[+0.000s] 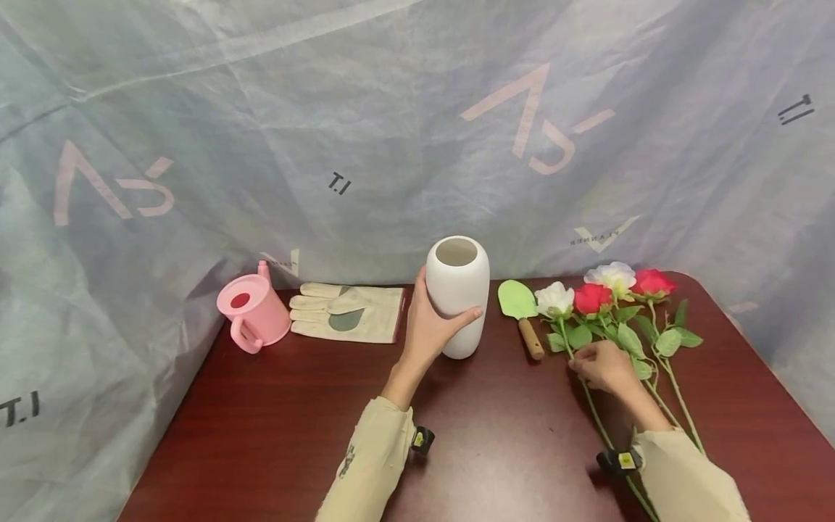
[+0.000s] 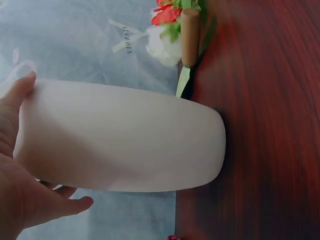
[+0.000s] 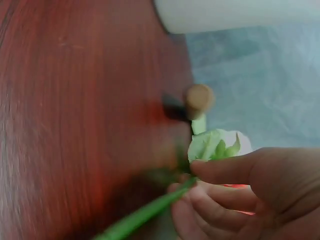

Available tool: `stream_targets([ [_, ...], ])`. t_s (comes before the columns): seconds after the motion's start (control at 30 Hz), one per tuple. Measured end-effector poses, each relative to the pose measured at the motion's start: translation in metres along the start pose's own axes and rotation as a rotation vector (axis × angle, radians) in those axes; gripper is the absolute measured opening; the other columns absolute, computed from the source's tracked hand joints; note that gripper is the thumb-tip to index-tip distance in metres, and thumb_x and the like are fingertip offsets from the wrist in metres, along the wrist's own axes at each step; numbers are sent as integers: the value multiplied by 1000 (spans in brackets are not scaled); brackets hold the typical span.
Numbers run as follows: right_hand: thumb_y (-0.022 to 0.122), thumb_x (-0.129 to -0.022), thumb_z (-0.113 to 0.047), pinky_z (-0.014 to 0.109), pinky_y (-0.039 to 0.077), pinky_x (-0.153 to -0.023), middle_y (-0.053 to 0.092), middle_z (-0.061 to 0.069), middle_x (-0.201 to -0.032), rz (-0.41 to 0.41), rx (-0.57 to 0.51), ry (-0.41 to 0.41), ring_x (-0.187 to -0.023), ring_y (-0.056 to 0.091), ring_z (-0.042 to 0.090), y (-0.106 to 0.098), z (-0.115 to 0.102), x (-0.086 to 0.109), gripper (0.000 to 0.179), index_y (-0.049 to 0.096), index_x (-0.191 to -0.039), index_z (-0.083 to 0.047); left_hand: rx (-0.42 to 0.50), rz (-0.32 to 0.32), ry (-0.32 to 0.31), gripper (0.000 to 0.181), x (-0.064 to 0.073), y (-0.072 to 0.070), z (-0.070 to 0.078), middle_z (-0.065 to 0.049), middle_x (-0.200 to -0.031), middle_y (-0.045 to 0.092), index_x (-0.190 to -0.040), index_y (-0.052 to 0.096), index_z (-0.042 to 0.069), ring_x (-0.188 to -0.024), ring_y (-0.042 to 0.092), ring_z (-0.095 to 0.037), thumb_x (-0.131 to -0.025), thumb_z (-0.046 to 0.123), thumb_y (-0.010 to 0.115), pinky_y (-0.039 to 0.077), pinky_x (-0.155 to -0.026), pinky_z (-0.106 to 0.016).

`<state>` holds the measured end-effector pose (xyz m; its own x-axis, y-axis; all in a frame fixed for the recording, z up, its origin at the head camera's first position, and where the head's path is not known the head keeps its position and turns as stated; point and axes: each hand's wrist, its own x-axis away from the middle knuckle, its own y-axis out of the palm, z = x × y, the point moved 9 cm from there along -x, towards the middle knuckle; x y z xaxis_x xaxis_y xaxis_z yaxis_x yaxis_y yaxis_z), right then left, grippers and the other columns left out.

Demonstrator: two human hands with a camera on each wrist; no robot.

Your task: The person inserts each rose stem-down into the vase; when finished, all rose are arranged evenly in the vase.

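Note:
A tall white vase [image 1: 459,304] stands upright on the table. My left hand [image 1: 429,328] grips it from the left, thumb across the front; the left wrist view shows the fingers spread around the vase [image 2: 125,137] near its top. At the right, my right hand [image 1: 607,366] pinches the green stem [image 1: 595,415] of a white rose [image 1: 555,299] between thumb and fingers. In the right wrist view the stem [image 3: 150,210] runs from the fingertips to the lower left, and the bloom is partly behind the hand. Beside it lie two red roses [image 1: 592,298] and another white flower [image 1: 610,278].
Between vase and flowers lies a trowel [image 1: 518,299] with a green blade and wooden handle. Left of the vase are pale work gloves [image 1: 349,313] and a pink watering can [image 1: 253,310]. A grey printed cloth [image 1: 391,145] hangs behind the dark red table [image 1: 274,435].

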<state>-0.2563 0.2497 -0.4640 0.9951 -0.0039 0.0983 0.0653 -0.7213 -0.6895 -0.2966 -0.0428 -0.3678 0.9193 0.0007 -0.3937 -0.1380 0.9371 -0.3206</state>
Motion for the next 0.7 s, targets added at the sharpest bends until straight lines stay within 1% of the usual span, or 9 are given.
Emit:
stream_targets([
  [0.03,60,-86,-6,34,52,-55,65,17,-74,-33,-49,16,-62,63,22,0,1,3,23,62,-93,16,-7,16,-1,100,0,-1,0,3,-126,50,-143,28,25,-106,51,-13,-62,41,84,42,-87,-37],
  [0.1,55,-89,-1,35,54,-57,64,21,-78,-103,-139,17,-66,64,24,0,0,9,24,57,-98,20,-17,31,1,99,0,-2,1,3,-123,52,-142,30,25,-104,53,-14,-61,42,84,43,-86,-37],
  [0.23,49,-91,1,37,54,-64,63,24,-89,-216,-266,6,-77,64,25,-3,-3,23,26,52,-106,22,-52,22,-2,97,-1,-3,-1,4,-119,55,-140,32,28,-100,55,-14,-60,45,84,44,-83,-37],
  [0.33,51,-92,-2,36,54,-68,65,19,-93,-245,-392,20,-81,65,23,-14,-5,32,31,49,-113,21,-71,12,-4,96,-2,-3,-2,6,-117,56,-139,34,30,-99,55,-13,-59,46,84,45,-81,-37],
  [0.4,53,-93,-3,35,53,-70,66,13,-94,-225,-517,6,-83,65,20,-27,-8,36,30,51,-114,18,-76,11,4,96,-2,-3,-2,6,-117,56,-139,34,30,-98,56,-13,-58,46,84,45,-81,-38],
  [0.5,54,-94,-3,32,52,-73,67,5,-91,-153,-783,-40,-85,66,17,-51,-14,40,19,60,-109,5,-85,13,20,96,-4,-2,-1,7,-117,56,-138,35,30,-98,56,-13,-57,49,84,46,-80,-38],
  [0.57,52,-93,0,31,52,-75,68,6,-92,-90,-998,-100,-86,66,17,-68,-22,42,15,65,-102,1,-87,12,24,96,-5,0,-1,7,-118,55,-138,35,30,-98,56,-13,-57,50,84,46,-80,-37],
  [0.63,50,-93,4,32,51,-76,68,9,-91,-15,-1241,-142,-87,66,19,-81,-29,43,17,66,-96,0,-86,11,20,97,-5,0,-2,7,-118,55,-139,35,30,-98,56,-13,-57,50,84,46,-80,-37],
  [0.7,48,-92,9,35,51,-77,66,12,-89,72,-1470,-173,-85,66,23,-90,-34,42,16,64,-92,4,-89,14,8,98,-5,0,-4,7,-118,55,-139,35,30,-99,56,-13,-57,50,84,45,-80,-37],
])
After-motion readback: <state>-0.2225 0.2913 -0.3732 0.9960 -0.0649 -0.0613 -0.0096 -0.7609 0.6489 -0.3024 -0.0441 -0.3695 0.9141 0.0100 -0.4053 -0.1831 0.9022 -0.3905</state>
